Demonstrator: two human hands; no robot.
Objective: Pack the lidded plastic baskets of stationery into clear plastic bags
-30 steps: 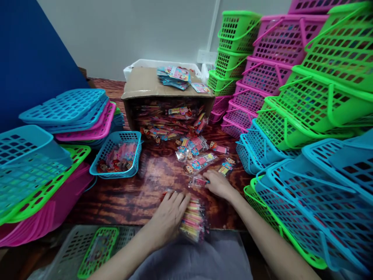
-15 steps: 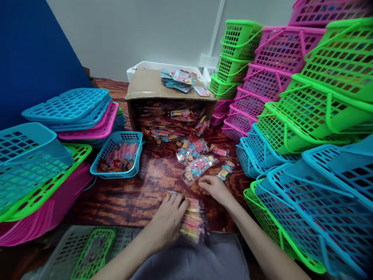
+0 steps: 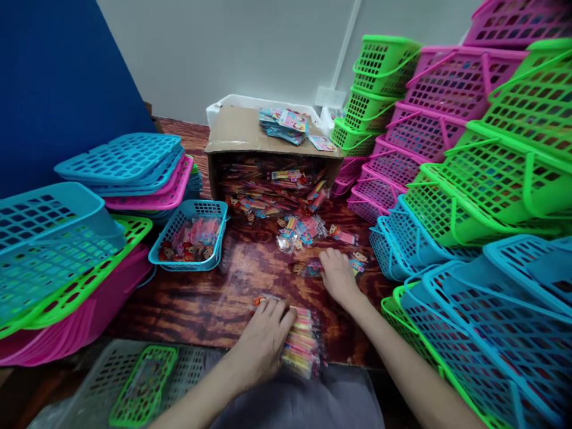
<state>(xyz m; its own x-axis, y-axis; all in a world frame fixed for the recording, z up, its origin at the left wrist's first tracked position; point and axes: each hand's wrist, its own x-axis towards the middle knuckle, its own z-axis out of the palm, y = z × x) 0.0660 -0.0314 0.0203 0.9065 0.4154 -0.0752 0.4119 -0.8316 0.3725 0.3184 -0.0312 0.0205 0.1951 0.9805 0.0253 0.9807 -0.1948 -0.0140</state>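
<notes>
Near the table's front edge my left hand (image 3: 267,336) is closed over a bundle of small clear packets (image 3: 300,348) holding pink and yellow sticks, with cartoon-figure tops under my fingers. To the right and farther off, my right hand (image 3: 338,275) has its fingers bent down onto a cartoon-figure packet (image 3: 310,268), partly covered by them. A second packet (image 3: 358,262) lies just beyond that hand. Behind it rests a small heap of packets (image 3: 299,231), with a single pink packet (image 3: 343,234) beside it.
An open cardboard box (image 3: 232,136) lies on its side, full of packets, with flat printed bags (image 3: 283,125) on top. At left, a blue basket (image 3: 189,262) holds packets near stacked baskets (image 3: 89,256). Tall stacks of filled baskets (image 3: 482,161) line the right side.
My right hand has moved forward onto the loose packets and now covers part of one. My left hand keeps its grip on the bundle. The view has shifted slightly left.
</notes>
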